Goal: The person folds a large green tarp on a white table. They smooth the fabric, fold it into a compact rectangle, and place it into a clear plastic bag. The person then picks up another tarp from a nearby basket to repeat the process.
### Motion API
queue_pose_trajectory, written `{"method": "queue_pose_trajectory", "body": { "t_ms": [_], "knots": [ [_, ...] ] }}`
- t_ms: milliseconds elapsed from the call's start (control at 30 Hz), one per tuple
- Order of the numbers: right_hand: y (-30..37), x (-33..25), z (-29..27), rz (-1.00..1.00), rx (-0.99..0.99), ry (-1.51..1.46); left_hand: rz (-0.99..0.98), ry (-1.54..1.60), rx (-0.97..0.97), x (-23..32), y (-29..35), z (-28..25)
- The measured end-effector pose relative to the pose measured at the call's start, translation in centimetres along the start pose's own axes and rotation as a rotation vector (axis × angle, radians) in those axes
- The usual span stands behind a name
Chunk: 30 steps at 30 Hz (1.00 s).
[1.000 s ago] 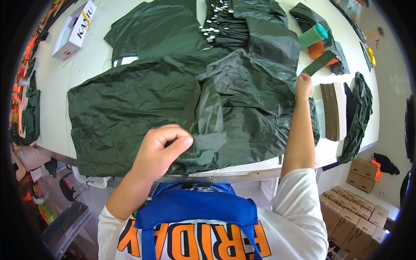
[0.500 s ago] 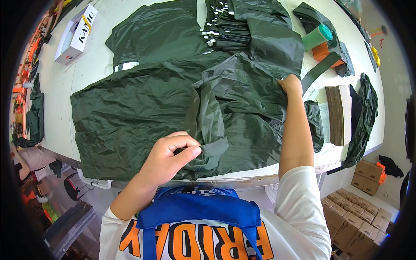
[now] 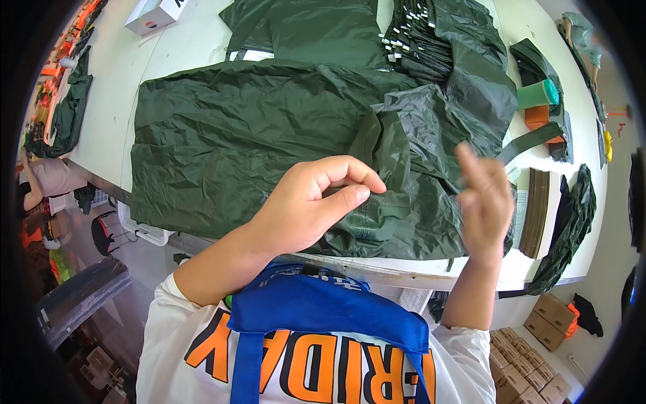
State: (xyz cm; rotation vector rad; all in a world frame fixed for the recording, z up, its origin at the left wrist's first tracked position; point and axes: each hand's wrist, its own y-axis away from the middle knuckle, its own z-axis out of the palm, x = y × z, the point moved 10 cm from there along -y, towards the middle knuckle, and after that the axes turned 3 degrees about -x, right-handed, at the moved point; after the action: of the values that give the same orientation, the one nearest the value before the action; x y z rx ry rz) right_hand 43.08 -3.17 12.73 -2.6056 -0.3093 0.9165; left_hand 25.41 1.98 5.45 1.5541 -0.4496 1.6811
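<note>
A large crumpled sheet of thin, shiny dark green fabric (image 3: 229, 148), perhaps a garment, is spread across the worktable in front of me. My left hand (image 3: 313, 198) is closed in a pinch at a folded strip of this fabric, thumb and index finger at its edge. The strip runs up into a raised, bunched fold (image 3: 393, 145). Over the right part of the fabric is my right hand (image 3: 486, 202), blurred by motion, with fingers stretched out and nothing visible in them.
Folded green pieces (image 3: 323, 34) and a pile with white tags (image 3: 420, 40) lie behind. At right are a green roll (image 3: 538, 94), an orange block (image 3: 536, 118), a brown cardboard stack (image 3: 536, 212) and a dark garment (image 3: 565, 232). Cartons (image 3: 528, 363) stand on the floor.
My right hand has left the fabric's far right edge and come nearer, fingers outstretched. My left hand has moved right and away from me with the strip. The view has shifted.
</note>
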Motion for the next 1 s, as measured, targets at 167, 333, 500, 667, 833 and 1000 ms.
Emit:
{"method": "queue_pose_trajectory", "body": {
  "t_ms": [167, 333, 500, 667, 833, 1000],
  "knots": [
    [0.7, -5.0, 2.5, -0.137, -0.148, 0.123, -0.049, 0.004, 0.046, 0.0, 0.4, 0.0],
    [0.6, -6.0, 3.6, -0.096, -0.170, 0.128, -0.043, 0.011, 0.044, 0.0, 0.7, 0.4],
    [0.9, -6.6, 3.8, -0.135, -0.110, 0.164, -0.021, 0.022, 0.056, 0.1, 0.8, 0.7],
    [1.2, -6.9, 3.5, -0.153, -0.074, 0.225, -0.030, 0.021, 0.056, 0.0, 0.8, 0.8],
    [1.1, -6.8, 3.4, -0.151, -0.056, 0.231, -0.067, 0.122, 0.060, -0.7, 0.6, 0.6],
    [1.6, -5.4, 3.3, -0.113, -0.006, 0.037, -0.115, 0.199, 0.066, -1.4, 0.5, 0.5]
  ]
}}
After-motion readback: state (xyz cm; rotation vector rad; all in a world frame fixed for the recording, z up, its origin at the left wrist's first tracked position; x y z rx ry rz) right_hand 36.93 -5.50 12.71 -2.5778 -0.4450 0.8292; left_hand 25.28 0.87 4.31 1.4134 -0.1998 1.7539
